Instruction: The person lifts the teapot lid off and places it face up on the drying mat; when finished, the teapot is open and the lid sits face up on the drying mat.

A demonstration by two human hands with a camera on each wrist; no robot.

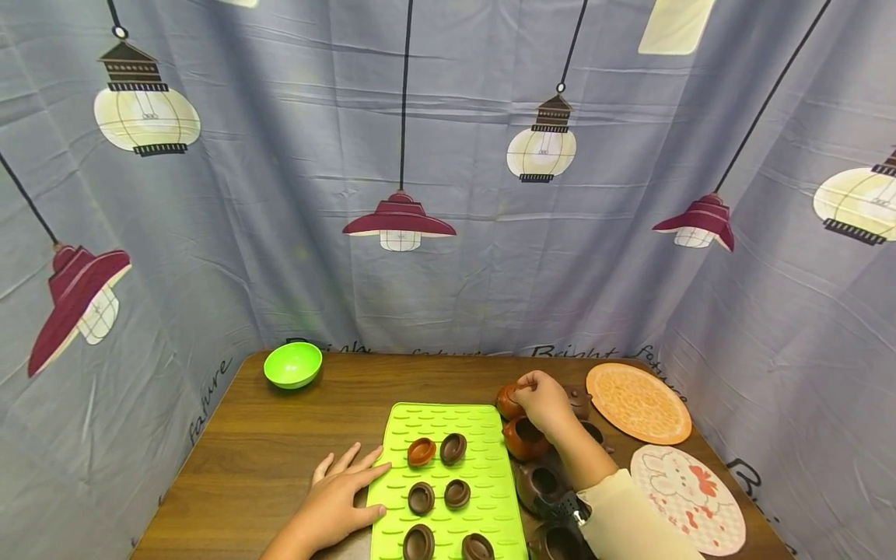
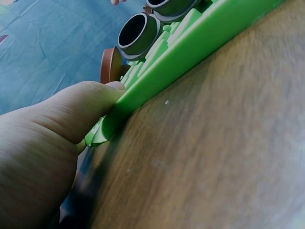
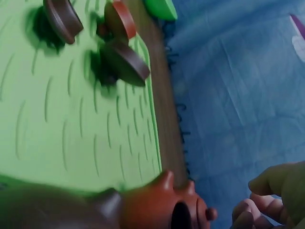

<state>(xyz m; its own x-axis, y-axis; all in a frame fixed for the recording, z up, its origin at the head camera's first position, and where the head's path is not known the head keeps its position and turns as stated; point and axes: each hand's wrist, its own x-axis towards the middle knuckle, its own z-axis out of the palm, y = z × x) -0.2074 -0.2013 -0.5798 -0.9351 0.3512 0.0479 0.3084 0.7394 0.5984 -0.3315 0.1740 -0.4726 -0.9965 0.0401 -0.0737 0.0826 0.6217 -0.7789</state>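
Observation:
My left hand [image 1: 332, 502] has its fingers spread and touches the left edge of a green ridged mat [image 1: 483, 459]; its thumb [image 2: 97, 95] lies against the mat's rim. Several teapot lids sit upside down on the mat, an orange-brown lid [image 1: 421, 452] and dark brown lids [image 1: 456, 494] among them. At the back right, my right hand [image 1: 546, 400] hovers by a reddish lidded teapot [image 1: 507, 403], fingers loosely bent. Beyond the lid knob [image 3: 211, 213], a gap shows between it and my fingertips [image 3: 244, 210]. In front stands a lidless reddish teapot [image 1: 523, 439].
Dark brown teapots [image 1: 539, 482] line the mat's right side, partly hidden by my right arm. Farther right lie an orange round placemat [image 1: 638, 403] and a rabbit-print round placemat [image 1: 689, 498]. A green bowl [image 1: 293, 365] stands at the back left, before a grey-blue curtain [image 1: 469, 303].

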